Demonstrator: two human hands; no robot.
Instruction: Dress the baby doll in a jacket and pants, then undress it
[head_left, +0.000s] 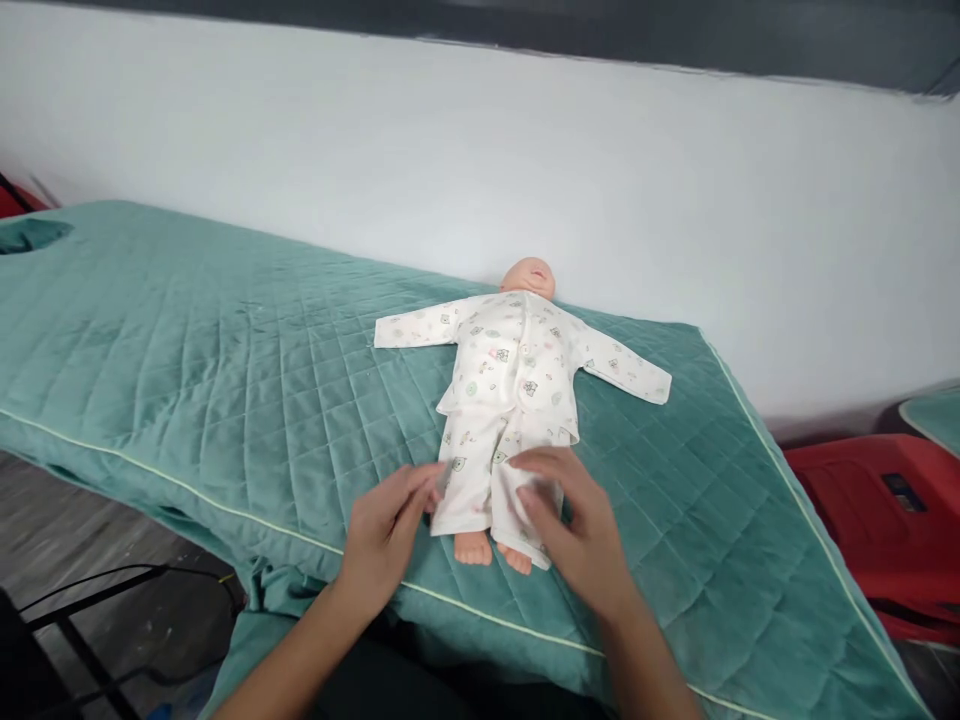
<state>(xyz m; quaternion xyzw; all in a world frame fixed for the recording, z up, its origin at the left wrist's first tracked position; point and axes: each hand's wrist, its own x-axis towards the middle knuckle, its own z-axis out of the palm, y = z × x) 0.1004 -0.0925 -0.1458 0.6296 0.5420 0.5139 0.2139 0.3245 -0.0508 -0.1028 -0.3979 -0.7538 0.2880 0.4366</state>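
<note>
A baby doll (528, 277) lies on its back on a green quilted cover, its head toward the wall. It wears a white printed long-sleeved shirt (510, 355), sleeves spread to both sides, and matching trousers (469, 490). Both bare feet (472, 548) stick out of the trouser hems. At the outer edge of the trouser leg on the left, my left hand (386, 535) has thumb and fingers drawn together on the cloth. Over the other leg hovers my right hand (577, 525), thumb and fingers apart, covering part of that leg.
The green quilted cover (225, 350) drapes over a long bed with a hole at its far left end. A white wall (450, 150) stands right behind it. To the right is a red plastic chair (877, 520). Cables and a black frame (82, 640) are at lower left.
</note>
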